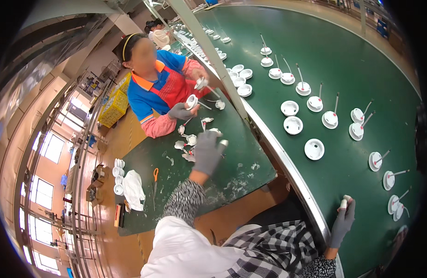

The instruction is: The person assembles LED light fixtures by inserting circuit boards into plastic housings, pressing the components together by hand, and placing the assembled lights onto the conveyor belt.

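The person's grey-gloved left hand (208, 150) reaches forward over the dark green bench (232, 171), fingers curled, apparently pinching a small white piece (223, 143) at its tip, though the glove hides the grip. Just beyond and left of it lies a scatter of white plastic fittings (188, 141). The right hand (343, 217), well apart at the near edge of the wide green conveyor (352, 69), clasps a small white cylinder (345, 202), held upright. Shallow round white caps (314, 148) lie ahead of that hand, several bearing thin stems.

The left hand (207, 152) covers whichever white scrap (189, 156) it touches
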Action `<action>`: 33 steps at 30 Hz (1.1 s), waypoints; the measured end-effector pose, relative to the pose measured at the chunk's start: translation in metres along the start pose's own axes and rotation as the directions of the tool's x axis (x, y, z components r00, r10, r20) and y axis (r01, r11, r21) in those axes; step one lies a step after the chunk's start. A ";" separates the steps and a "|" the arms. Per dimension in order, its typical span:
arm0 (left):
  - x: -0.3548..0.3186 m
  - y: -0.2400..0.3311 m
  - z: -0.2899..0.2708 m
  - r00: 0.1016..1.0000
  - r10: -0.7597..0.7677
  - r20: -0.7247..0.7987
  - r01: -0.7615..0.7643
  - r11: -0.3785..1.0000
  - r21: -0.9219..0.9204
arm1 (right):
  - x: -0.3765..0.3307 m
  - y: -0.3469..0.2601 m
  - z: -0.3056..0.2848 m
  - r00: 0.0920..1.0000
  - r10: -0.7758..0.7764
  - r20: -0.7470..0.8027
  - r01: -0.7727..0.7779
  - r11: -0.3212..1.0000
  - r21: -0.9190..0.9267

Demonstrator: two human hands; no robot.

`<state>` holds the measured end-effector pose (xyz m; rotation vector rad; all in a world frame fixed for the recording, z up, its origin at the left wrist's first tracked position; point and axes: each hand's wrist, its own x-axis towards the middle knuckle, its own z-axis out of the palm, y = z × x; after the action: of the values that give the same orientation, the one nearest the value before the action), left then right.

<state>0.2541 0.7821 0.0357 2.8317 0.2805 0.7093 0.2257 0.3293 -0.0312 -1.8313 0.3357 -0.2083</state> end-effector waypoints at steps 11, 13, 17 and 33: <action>0.100 -0.177 0.088 0.737 -0.548 0.396 0.358 0.813 0.459 | -0.016 -0.015 0.001 0.984 -0.168 -0.066 0.160 0.981 -0.110; 0.094 -0.174 0.113 0.753 -0.578 0.313 0.466 0.805 0.367 | -0.014 -0.011 -0.001 0.973 -0.211 -0.096 0.197 0.971 -0.137; 0.071 -0.210 0.091 0.860 -0.422 0.287 0.493 0.832 -0.254 | -0.011 -0.005 0.003 0.984 -0.174 -0.033 0.167 0.973 -0.160; 0.009 -0.112 -0.045 0.911 -0.412 -0.002 0.281 0.626 -0.727 | -0.013 -0.018 0.013 0.978 -0.209 -0.028 0.207 0.977 -0.051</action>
<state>0.2249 0.8987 0.0508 1.8909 0.4508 0.7578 0.2194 0.3496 -0.0175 -1.9120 0.1724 -0.3789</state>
